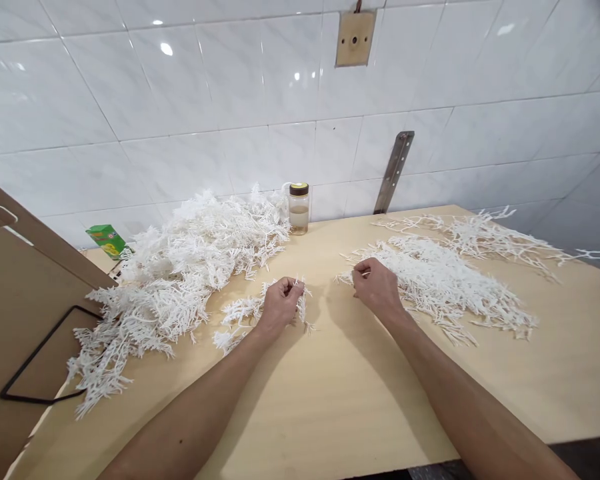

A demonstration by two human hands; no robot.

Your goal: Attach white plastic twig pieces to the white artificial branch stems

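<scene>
My left hand point(281, 305) pinches a white artificial branch point(240, 312) with fine, coral-like twigs, which trails to the left over the table and hangs past the fingertips. To the right, my right hand point(377, 287) is closed in a pinch at the left edge of a flattened pile of white sprigs point(445, 277). White tips show just beside its fingers; I cannot tell whether they are in the pinch or part of the pile. A large, bushy heap of white branches point(180, 260) lies on the left of the table.
Bare, thin white stems point(495, 237) lie at the back right of the wooden table point(330, 413). A dark-lidded jar point(299, 210) stands near the tiled wall. A metal bracket point(395, 172) leans there. Far left are a green box point(106, 241) and a brown panel point(25, 313).
</scene>
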